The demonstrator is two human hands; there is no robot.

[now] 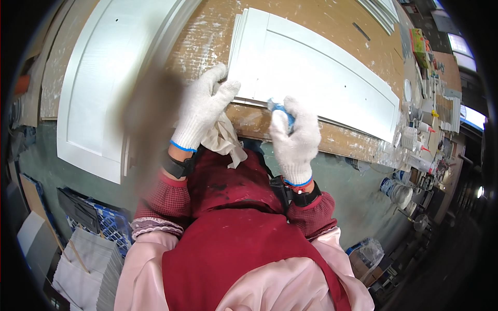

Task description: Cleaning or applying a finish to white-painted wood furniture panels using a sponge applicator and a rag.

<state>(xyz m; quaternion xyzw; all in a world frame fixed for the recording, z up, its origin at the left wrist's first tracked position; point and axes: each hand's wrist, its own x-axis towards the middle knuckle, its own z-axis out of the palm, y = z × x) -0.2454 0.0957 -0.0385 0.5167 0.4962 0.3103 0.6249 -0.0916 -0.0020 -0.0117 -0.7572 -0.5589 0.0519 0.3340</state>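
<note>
My left hand (pixel 205 106), in a white knit glove with a blue cuff, is at the left near corner of a white framed panel (pixel 306 49). Its index finger and thumb touch the panel's edge, while a cream cloth (pixel 224 141) hangs from under the palm, apparently held by the hidden fingers. At the panel's near edge my right hand (pixel 298 135), gloved alike, pinches a small crumpled blue piece (pixel 284 113) between thumb and fingers; its material is hard to make out. The panel lies flat on top of other white panels.
Beneath the panels is a paint-spotted brown worktop (pixel 197 44). A large white door panel (pixel 96 88) leans at left, partly behind a blurred dark shape (pixel 153 103). Bottles (pixel 420 163) and tubs (pixel 397 192) crowd the right side. Stacked white boards (pixel 88 264) stand lower left.
</note>
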